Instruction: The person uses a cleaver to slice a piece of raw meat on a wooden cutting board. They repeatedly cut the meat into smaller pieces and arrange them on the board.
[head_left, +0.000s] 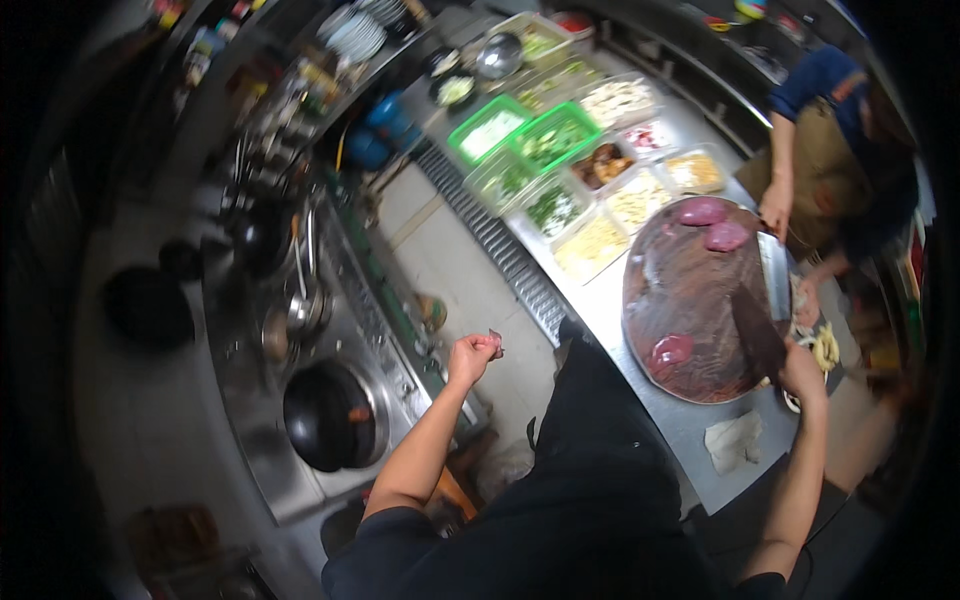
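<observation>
My left hand (472, 358) is raised over the floor between the stove and the worktable, pinching a small piece of dark reddish meat (496, 343). My right hand (801, 373) grips a cleaver (757, 334) whose dark blade lies over the right part of a round wooden chopping block (697, 292). Two pieces of raw meat (703, 212) sit at the block's far edge. One more raw meat piece (672, 350) lies near its lower left. Beyond my cleaver, a second cleaver with a bright blade (775, 276) lies at the block's right edge, by a co-worker's hand.
A co-worker (832, 150) in an apron stands across the block. Plastic tubs of cut vegetables (556, 137) line the steel worktable (622, 300). A white cloth (733, 442) lies near its corner. At left is a stove with a black wok (328, 416) and ladles (301, 259).
</observation>
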